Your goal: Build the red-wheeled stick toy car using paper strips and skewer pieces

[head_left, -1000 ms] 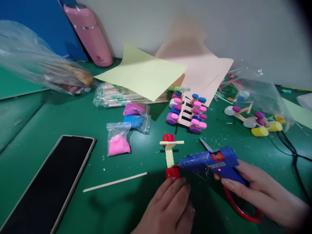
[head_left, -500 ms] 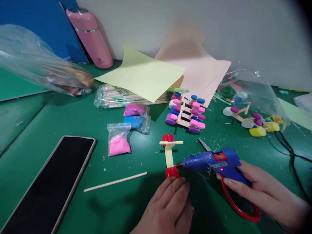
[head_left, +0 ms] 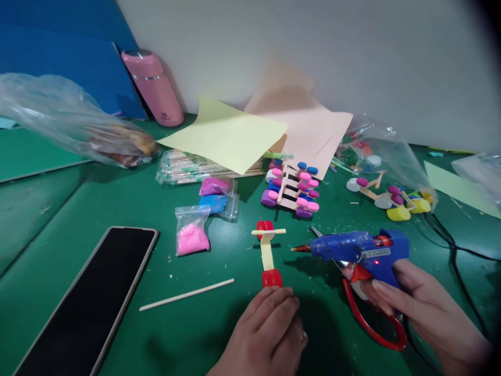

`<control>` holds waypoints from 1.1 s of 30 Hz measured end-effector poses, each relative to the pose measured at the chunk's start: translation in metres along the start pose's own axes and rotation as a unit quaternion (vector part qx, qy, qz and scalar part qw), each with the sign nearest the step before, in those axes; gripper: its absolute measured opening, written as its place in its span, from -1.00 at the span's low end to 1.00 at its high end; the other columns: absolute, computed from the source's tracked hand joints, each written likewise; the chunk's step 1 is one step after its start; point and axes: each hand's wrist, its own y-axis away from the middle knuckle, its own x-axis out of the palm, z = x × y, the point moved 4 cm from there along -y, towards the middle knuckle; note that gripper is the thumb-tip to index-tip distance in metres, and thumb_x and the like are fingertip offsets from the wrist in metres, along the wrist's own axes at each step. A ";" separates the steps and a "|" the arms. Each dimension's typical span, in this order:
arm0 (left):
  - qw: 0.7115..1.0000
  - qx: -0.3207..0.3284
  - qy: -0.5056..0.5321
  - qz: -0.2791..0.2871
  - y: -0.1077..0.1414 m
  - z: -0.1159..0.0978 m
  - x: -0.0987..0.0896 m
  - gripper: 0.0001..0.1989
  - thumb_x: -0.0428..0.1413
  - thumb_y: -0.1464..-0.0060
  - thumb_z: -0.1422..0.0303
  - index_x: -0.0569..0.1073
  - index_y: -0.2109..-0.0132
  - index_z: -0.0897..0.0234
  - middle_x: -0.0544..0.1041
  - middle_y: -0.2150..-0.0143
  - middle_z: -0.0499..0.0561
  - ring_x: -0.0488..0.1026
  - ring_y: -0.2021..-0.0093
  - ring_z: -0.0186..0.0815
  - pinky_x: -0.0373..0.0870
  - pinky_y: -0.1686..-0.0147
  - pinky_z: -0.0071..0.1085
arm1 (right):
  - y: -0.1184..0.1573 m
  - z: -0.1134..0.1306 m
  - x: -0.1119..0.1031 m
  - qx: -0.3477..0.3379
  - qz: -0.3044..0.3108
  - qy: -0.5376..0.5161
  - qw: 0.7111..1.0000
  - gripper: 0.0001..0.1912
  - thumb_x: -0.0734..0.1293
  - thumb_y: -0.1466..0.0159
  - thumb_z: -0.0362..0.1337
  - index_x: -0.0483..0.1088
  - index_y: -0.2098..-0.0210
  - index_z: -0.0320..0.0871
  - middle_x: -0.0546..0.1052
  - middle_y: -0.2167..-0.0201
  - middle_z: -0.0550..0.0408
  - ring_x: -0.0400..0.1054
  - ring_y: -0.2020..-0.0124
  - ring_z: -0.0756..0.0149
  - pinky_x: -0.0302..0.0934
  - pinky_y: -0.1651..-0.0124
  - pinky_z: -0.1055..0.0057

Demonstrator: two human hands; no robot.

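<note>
My right hand (head_left: 415,308) grips a blue glue gun (head_left: 352,246) by its handle, and a small red light glows on its side. The nozzle points left, a short gap away from a small craft piece. That piece is a pale strip (head_left: 267,254) with a red bottle-cap-like part at each end and a short stick (head_left: 269,232) across its far end. My left hand (head_left: 270,334) has its fingers bent together against the near red part (head_left: 272,278); the fingertips are partly hidden. Under the glue gun lie scissors with a red handle (head_left: 373,334).
A loose stick (head_left: 187,295) and a phone (head_left: 86,308) lie to the left. Small bags of clay (head_left: 192,238), finished stick models (head_left: 290,190), paper sheets (head_left: 227,133) and a pink flask (head_left: 154,89) stand farther back. A black cord (head_left: 454,261) runs at right.
The glue gun has drawn back to the right, its nozzle leaving the near end of the strip and tilting up. My left hand stays at the red part. The camera view has shifted slightly.
</note>
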 end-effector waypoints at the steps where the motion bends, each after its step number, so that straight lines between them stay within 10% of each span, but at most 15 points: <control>1: 1.000 0.000 0.004 -0.009 0.001 0.001 -0.001 -0.86 -0.01 -0.05 0.47 0.45 0.36 0.33 0.57 0.34 0.03 0.48 0.22 -0.28 0.39 0.11 -0.37 | 0.002 0.000 0.000 -0.004 -0.007 -0.002 1.000 -0.79 0.29 -0.13 -0.18 0.26 0.55 -0.13 0.35 0.69 0.19 0.23 0.66 0.42 0.18 0.63 0.55; 6: 0.997 -0.029 0.071 0.009 -0.012 0.002 -0.022 -0.83 0.03 0.03 0.53 0.40 0.23 0.34 0.52 0.36 0.09 0.46 0.33 -0.30 0.40 0.29 -0.42 | 0.010 0.007 -0.004 -0.059 -0.013 0.042 0.997 -0.91 0.33 -0.08 -0.24 0.38 0.49 -0.11 0.47 0.57 0.14 0.32 0.60 0.36 0.26 0.58 0.55; 9: 0.975 -0.185 0.122 0.024 -0.025 0.011 -0.038 -0.80 0.01 0.03 0.58 0.40 0.24 0.27 0.51 0.33 0.04 0.45 0.31 -0.33 0.37 0.30 -0.47 | 0.016 0.012 -0.010 -0.092 -0.006 0.082 0.992 -0.96 0.35 -0.05 -0.27 0.43 0.50 -0.09 0.53 0.48 0.12 0.40 0.49 0.28 0.33 0.46 0.50; 12: 0.898 -0.388 0.202 0.052 -0.030 0.024 -0.043 -0.93 0.05 -0.01 0.46 0.42 0.37 0.24 0.48 0.48 -0.05 0.41 0.47 -0.38 0.33 0.46 -0.52 | 0.021 0.014 -0.012 -0.105 0.014 0.084 0.991 -0.96 0.36 -0.02 -0.30 0.44 0.55 -0.08 0.54 0.47 0.12 0.42 0.46 0.25 0.33 0.47 0.51; 16: 0.755 -0.505 0.408 0.097 -0.031 0.027 -0.035 -0.89 0.03 -0.05 0.38 0.43 0.30 0.27 0.45 0.53 -0.08 0.37 0.53 -0.44 0.30 0.49 -0.54 | 0.028 0.006 -0.011 -0.073 0.043 0.030 0.996 -0.90 0.36 -0.04 -0.25 0.46 0.40 -0.05 0.50 0.61 0.14 0.35 0.62 0.32 0.28 0.61 0.52; 20: 0.699 -0.509 0.486 0.128 -0.032 0.019 -0.031 -0.89 0.09 0.00 0.36 0.44 0.30 0.30 0.41 0.59 -0.10 0.34 0.60 -0.49 0.27 0.51 -0.54 | 0.034 0.003 -0.003 -0.040 0.076 -0.041 0.995 -0.86 0.34 -0.05 -0.16 0.44 0.47 -0.10 0.45 0.67 0.14 0.30 0.67 0.37 0.23 0.64 0.53; 33: 0.677 -0.506 0.517 0.137 -0.026 0.001 -0.030 -0.90 0.15 0.07 0.37 0.45 0.42 0.34 0.40 0.64 -0.10 0.31 0.67 -0.50 0.22 0.64 -0.57 | 0.046 0.017 0.012 -0.001 0.006 -0.153 0.988 -0.74 0.38 0.04 -0.04 0.43 0.53 -0.12 0.37 0.70 0.17 0.17 0.69 0.44 0.10 0.62 0.51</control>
